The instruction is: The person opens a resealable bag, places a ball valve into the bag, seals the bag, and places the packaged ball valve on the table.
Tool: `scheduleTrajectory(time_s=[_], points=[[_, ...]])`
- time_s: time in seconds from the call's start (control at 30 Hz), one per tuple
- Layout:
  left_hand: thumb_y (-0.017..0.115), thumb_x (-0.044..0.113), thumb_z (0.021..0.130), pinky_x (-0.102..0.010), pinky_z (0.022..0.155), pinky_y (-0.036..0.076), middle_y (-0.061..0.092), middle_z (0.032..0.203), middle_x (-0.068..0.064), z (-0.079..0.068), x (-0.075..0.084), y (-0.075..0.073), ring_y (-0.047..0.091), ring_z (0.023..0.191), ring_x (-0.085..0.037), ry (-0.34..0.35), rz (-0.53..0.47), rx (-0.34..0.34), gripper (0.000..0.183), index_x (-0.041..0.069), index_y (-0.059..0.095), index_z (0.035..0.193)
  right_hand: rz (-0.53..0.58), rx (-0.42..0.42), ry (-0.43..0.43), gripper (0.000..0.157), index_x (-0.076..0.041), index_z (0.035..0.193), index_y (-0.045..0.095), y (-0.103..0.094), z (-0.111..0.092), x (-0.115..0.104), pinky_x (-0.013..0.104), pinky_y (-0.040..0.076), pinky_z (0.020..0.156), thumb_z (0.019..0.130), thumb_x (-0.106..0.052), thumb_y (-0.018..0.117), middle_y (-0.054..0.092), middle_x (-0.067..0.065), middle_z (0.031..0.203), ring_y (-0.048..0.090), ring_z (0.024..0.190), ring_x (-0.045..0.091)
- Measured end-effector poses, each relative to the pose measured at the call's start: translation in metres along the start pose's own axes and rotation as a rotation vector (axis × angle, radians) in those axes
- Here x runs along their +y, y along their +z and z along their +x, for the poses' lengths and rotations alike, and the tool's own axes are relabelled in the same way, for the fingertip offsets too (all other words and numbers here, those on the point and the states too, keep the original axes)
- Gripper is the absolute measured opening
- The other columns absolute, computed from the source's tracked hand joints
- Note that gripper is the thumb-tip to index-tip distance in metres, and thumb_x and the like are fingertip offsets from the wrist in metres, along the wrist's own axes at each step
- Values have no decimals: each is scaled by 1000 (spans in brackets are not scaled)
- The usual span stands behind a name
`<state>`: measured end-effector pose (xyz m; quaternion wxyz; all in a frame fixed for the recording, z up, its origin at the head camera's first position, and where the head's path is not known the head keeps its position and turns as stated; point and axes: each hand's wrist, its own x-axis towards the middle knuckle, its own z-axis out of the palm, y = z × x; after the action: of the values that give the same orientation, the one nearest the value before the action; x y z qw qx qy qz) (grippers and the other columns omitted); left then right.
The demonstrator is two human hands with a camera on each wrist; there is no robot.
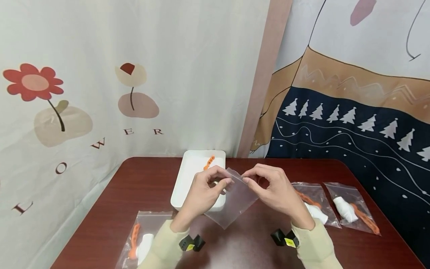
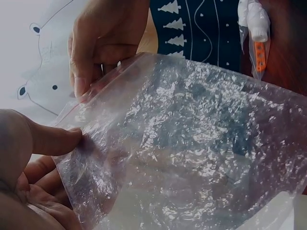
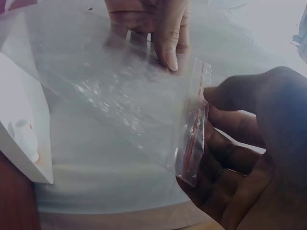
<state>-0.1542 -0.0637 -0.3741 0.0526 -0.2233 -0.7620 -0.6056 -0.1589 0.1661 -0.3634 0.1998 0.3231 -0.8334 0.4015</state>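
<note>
Between both hands hangs a clear zip bag, tilted with one corner pointing down; only wrinkled film shows in it. My left hand pinches the bag near its top edge between thumb and fingers. At the zip strip, which carries a red line, my right hand pinches the bag with thumb and fingertips. Behind the left hand stands a white tray, holding an orange strip with holes and a white piece, partly hidden in the head view by hand and bag.
Two filled zip bags lie at the right, each with a white bottle and an orange strip: a nearer bag and an outer bag. Another filled bag lies at the front left, partly under the left sleeve. A printed curtain hangs behind the table.
</note>
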Motion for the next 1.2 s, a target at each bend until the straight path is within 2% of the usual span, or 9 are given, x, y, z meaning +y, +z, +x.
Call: scheduleTrajectory(time_s=[0.27, 0.37, 0.57, 0.67, 0.73, 0.83, 0.97, 1.07, 1.2], points=[[75, 12, 94, -27, 67, 59, 78, 91, -2, -2, 3, 1, 75, 77, -18, 49, 108, 16, 8, 14, 73, 101, -8, -41, 58, 10, -23, 92, 78, -6, 0, -2, 24, 52, 57, 92, -13, 76, 67, -13, 78, 55, 63, 3], [77, 13, 91, -27, 70, 59, 77, 93, 2, -3, 6, 0, 73, 84, -13, 78, 157, 70, 15, 16, 72, 104, -5, -45, 116, 8, -22, 92, 78, -9, -1, -2, 23, 52, 58, 93, -15, 76, 69, -11, 78, 56, 64, 4], [80, 11, 87, -34, 75, 59, 73, 98, -2, -8, 13, 1, 67, 94, -16, 261, 292, 240, 17, 11, 73, 103, 7, -32, 191, 2, -21, 92, 78, -8, -1, -5, 22, 52, 58, 93, -21, 77, 70, -10, 77, 57, 63, 5], [79, 13, 89, -30, 71, 58, 72, 94, 1, -11, 15, 8, 66, 88, -12, 278, 275, 245, 11, 13, 73, 98, 31, -17, 238, 4, -21, 89, 78, -6, -1, -8, 23, 50, 54, 91, -24, 80, 68, -9, 73, 56, 60, 6], [77, 16, 91, -28, 68, 58, 72, 91, 3, -14, 16, 14, 65, 83, -10, 228, 223, 198, 6, 16, 73, 95, 55, -12, 272, 4, -21, 87, 79, -5, 0, -11, 23, 49, 52, 89, -23, 82, 68, -8, 71, 56, 58, 7], [73, 24, 96, -25, 66, 59, 71, 86, 4, -16, 18, 23, 65, 76, -8, 85, 134, 115, 8, 18, 72, 91, 89, -16, 301, 5, -17, 87, 79, -2, 0, -16, 24, 49, 51, 87, -19, 83, 71, -6, 72, 57, 58, 8], [68, 26, 100, -34, 67, 62, 70, 87, -9, -15, 19, 27, 68, 69, -14, -83, 2, 49, 20, 11, 68, 86, 136, -26, 315, 6, -16, 85, 79, 3, 0, -20, 24, 51, 51, 86, -19, 84, 72, -4, 73, 59, 58, 7], [65, 26, 102, -39, 66, 63, 69, 88, -16, -14, 17, 25, 70, 68, -20, -148, -72, 12, 26, 5, 66, 87, 178, -39, 344, 7, -19, 84, 78, 6, 0, -21, 24, 50, 51, 85, -20, 85, 71, -4, 72, 58, 57, 7], [64, 29, 102, -35, 61, 61, 70, 88, -22, -12, 14, 22, 71, 69, -23, -220, -141, -42, 29, 2, 66, 90, 236, -70, 397, 6, -18, 85, 79, 9, 0, -21, 24, 50, 52, 84, -20, 85, 72, -2, 73, 59, 59, 8]])
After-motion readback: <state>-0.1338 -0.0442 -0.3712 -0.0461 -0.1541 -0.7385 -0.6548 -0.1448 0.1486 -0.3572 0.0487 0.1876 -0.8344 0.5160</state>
